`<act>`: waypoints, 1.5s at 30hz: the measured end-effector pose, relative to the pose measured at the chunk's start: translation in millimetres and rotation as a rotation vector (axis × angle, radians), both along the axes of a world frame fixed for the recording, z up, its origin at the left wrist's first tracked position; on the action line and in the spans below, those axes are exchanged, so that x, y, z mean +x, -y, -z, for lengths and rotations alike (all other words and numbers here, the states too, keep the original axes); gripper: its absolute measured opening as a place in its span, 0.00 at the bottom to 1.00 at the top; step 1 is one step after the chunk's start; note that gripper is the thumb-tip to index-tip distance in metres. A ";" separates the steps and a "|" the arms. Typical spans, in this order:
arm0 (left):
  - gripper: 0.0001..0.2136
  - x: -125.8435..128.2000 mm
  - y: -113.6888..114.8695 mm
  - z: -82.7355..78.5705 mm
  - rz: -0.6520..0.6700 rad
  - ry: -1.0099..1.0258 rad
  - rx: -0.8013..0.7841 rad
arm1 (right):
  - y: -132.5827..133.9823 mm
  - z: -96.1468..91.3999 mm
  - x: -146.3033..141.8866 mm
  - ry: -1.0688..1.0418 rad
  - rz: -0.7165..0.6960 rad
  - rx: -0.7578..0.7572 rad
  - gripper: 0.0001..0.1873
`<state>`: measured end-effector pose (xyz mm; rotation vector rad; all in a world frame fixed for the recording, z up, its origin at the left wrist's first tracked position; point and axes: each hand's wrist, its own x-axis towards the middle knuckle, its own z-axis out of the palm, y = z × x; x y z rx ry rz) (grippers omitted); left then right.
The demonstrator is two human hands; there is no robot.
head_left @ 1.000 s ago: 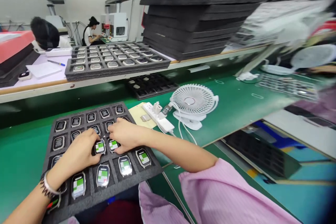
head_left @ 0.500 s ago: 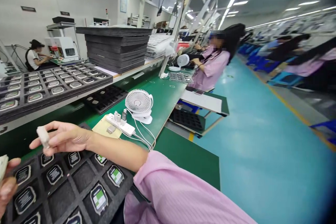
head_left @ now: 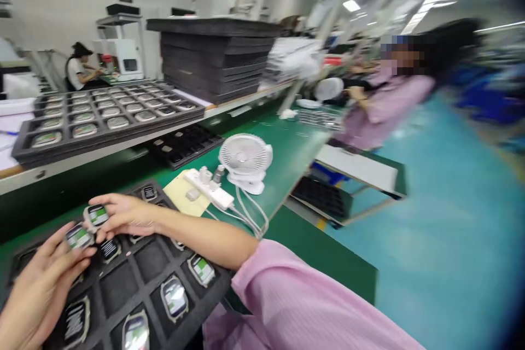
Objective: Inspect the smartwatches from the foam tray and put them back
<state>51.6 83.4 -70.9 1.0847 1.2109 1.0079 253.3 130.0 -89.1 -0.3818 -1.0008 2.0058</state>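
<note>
A black foam tray (head_left: 139,270) with square pockets lies on the green bench in front of me, holding several smartwatch bodies with lit screens. My right hand (head_left: 123,216) hovers over the tray's far side and pinches one watch body (head_left: 97,215) between its fingers. My left hand (head_left: 35,290) is at the lower left, fingers curled around a second watch body (head_left: 77,236). Some pockets near the tray's middle are empty. Both watches are held just above the tray, close together.
A small white fan (head_left: 245,159) and a white power strip (head_left: 207,187) stand right of the tray. A raised shelf carries another filled tray (head_left: 102,115) and a stack of black trays (head_left: 213,57). A co-worker in pink (head_left: 381,104) sits further along. Teal floor lies to the right.
Both hands lifted a watch body out of the tray's middle pockets. The view swung up and right, then partly back; the held watches now show their screens above the tray.
</note>
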 end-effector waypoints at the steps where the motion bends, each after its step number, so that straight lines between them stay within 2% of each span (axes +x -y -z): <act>1: 0.31 4.4 4.6 -5.2 -0.015 0.066 -0.091 | 4.4 -0.1 -1.4 0.017 0.005 -0.011 0.39; 2: 0.34 8.6 8.2 -9.6 -0.067 0.109 -0.102 | 8.5 -0.2 -2.2 0.034 0.028 -0.021 0.37; 4: 0.36 15.0 12.1 -14.3 -0.083 0.151 -0.091 | 14.4 -0.1 -2.5 0.051 0.089 -0.036 0.34; 6: 0.35 17.6 13.0 -13.9 -0.077 0.174 -0.058 | 17.5 0.1 -2.2 0.075 0.130 -0.054 0.32; 11: 0.28 14.5 15.8 -6.0 -0.065 0.153 0.033 | 24.0 -1.1 -2.8 0.202 0.204 0.032 0.34; 18: 0.18 12.0 16.4 -2.3 -0.028 0.147 0.060 | 24.9 0.0 -4.7 0.285 0.229 0.061 0.23; 24: 0.15 12.4 16.2 -5.1 -0.021 0.209 0.029 | 24.8 0.8 -3.4 0.259 0.224 0.045 0.22; 36: 0.19 11.7 17.9 -7.8 -0.020 0.186 0.066 | 28.4 -1.3 -1.4 0.258 0.187 0.187 0.27; 41: 0.19 11.5 18.5 -7.2 0.005 0.179 0.059 | 27.5 -1.9 -1.9 0.279 0.206 0.123 0.20; 45: 0.19 11.6 18.5 -6.1 0.024 0.183 0.058 | 26.7 -1.5 -1.1 0.265 0.210 0.095 0.19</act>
